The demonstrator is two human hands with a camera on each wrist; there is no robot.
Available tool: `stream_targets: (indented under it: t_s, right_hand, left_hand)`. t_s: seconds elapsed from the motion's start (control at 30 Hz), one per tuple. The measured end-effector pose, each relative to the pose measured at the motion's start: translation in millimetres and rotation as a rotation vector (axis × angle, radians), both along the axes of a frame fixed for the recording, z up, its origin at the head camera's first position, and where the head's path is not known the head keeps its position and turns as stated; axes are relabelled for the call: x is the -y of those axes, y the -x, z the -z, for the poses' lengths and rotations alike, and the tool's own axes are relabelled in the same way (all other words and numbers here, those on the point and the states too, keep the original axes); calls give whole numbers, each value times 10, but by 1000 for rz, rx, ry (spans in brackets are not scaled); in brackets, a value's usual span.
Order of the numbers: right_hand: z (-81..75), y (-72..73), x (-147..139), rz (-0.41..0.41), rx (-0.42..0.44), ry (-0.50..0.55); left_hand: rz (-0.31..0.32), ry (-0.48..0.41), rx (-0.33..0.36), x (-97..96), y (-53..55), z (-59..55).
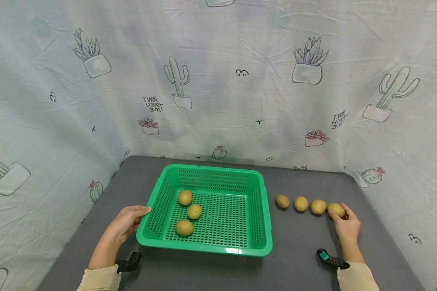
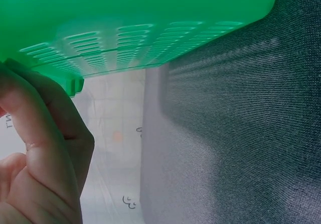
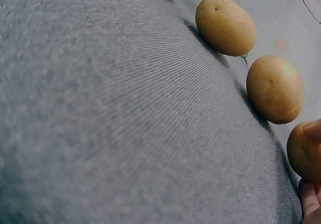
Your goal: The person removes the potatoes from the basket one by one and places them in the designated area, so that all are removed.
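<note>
My left hand grips the left rim of a green plastic basket, thumb over the edge and fingers beneath it. From the left wrist view, the slotted outer wall of the basket fills the top, beside the bent fingers. Three potatoes lie in the basket's left half, one of them a potato near the front. Far to the right, my right hand pinches the end potato of a row between thumb and fingers. That same potato shows partly at the right wrist view's edge.
To the left of the held potato, the row continues with a potato, another potato and a darker potato nearest the basket. Everything stands on a grey cloth-covered table. A cactus-print curtain hangs behind and at both sides.
</note>
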State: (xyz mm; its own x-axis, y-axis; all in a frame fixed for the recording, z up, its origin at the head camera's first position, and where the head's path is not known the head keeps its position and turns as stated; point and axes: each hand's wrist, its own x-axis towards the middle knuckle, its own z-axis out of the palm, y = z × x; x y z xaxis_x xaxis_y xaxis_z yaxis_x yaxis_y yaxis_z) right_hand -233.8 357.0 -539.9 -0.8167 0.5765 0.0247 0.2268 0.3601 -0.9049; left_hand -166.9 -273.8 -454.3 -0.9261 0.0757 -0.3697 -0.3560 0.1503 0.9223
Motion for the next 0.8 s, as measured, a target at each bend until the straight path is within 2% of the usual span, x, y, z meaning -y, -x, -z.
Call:
stream_targets:
  t_s: [0.13, 0.33, 0.63, 0.8]
  right_hand:
    - [-7, 4, -11, -3, 13, -30]
    - [-6, -14, -19, -18, 47, -60]
    - [-49, -47, -25, -42, 64, 82]
    - [-50, -49, -40, -56, 52, 131]
  left_hand:
    - [16, -17, -10, 4, -10, 4]
    - [-11, -6, -2, -6, -6, 5]
    - [-41, 2, 12, -18, -14, -1]
    - [-31, -17, 0, -20, -5, -9]
